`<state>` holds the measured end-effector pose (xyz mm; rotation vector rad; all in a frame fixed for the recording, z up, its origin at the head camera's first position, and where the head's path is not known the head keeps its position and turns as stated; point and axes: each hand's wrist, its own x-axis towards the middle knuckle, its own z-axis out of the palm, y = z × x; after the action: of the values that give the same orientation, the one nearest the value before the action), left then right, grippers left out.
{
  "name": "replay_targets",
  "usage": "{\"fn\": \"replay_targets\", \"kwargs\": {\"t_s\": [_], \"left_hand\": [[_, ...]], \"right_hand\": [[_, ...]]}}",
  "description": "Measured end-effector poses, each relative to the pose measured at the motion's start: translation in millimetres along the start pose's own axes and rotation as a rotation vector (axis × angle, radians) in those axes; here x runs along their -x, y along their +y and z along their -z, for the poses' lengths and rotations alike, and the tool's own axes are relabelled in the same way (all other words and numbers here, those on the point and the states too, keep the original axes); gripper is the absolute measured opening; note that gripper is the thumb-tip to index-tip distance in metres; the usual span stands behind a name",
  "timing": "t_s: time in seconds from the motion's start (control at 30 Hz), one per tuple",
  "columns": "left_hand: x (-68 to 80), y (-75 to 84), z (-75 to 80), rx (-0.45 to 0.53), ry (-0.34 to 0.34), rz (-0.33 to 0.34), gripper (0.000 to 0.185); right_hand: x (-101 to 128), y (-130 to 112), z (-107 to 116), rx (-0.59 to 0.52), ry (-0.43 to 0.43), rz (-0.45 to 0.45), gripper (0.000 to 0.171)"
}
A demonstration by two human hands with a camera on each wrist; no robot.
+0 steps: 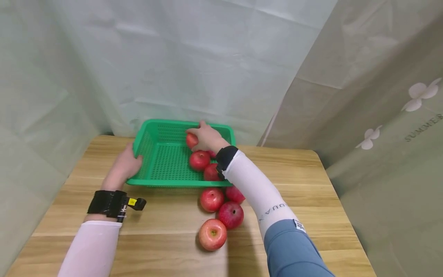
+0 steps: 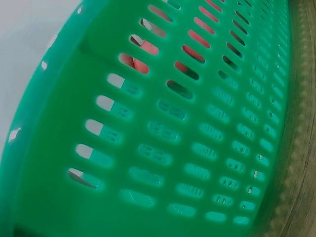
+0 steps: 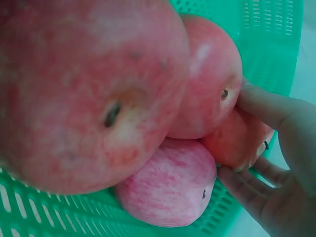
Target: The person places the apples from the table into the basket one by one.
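A green plastic basket (image 1: 173, 184) with slotted walls stands at the back of the table. My left hand (image 1: 125, 164) grips its left end, thumb inside the wall. In the left wrist view the perforated basket wall (image 2: 123, 158) fills most of the picture, and that hand is out of sight. Inside the basket, my right hand (image 1: 209, 139) holds a red apple (image 1: 192, 141) between thumb and fingers. Other apples sit beside it in the right half, one red apple (image 1: 199, 160) nearest. The right wrist view shows the held apple (image 3: 239, 138) against a pinkish apple (image 3: 170, 182).
In front of the basket several apples lie on the wooden table (image 1: 166, 238), among them a lighter apple (image 1: 212, 234) and a dark red apple (image 1: 231, 214). The right forearm partly covers another apple (image 1: 235, 194). A pale curtain (image 1: 194, 65) hangs behind the table.
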<state>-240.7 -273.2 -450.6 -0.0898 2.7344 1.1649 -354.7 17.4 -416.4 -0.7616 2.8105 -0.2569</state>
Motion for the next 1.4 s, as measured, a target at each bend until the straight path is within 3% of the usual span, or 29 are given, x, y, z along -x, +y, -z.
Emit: {"fn": "replay_targets", "kwargs": {"t_s": [0.33, 0.57, 0.87, 1.07, 1.2, 1.4], "left_hand": [[-0.1, 0.5, -0.7, 0.009, 0.008, 0.002, 0.060], [0.0, -1.4, 1.4, 0.003, 0.006, 0.002, 0.060], [-0.7, 0.3, 1.1, 0.018, -0.001, 0.022, 0.062], [-0.8, 0.2, -0.1, -0.001, 0.003, 0.012, 0.060], [-0.5, 1.5, 0.7, -0.003, 0.000, 0.015, 0.060], [-0.7, 2.3, -1.2, -0.006, 0.012, 0.017, 0.060]], "right_hand": [[-4, -8, -3, 0.103, -0.062, 0.020, 0.072], [-4, -11, 1, 0.081, -0.068, 0.062, 0.073], [-6, -14, -1, 0.071, -0.096, 0.048, 0.076], [-4, -16, -5, 0.205, -0.114, 0.060, 0.078], [-3, -18, -6, 0.262, -0.123, 0.057, 0.068], [-3, -22, -7, 0.244, -0.091, 0.063, 0.057]]}}
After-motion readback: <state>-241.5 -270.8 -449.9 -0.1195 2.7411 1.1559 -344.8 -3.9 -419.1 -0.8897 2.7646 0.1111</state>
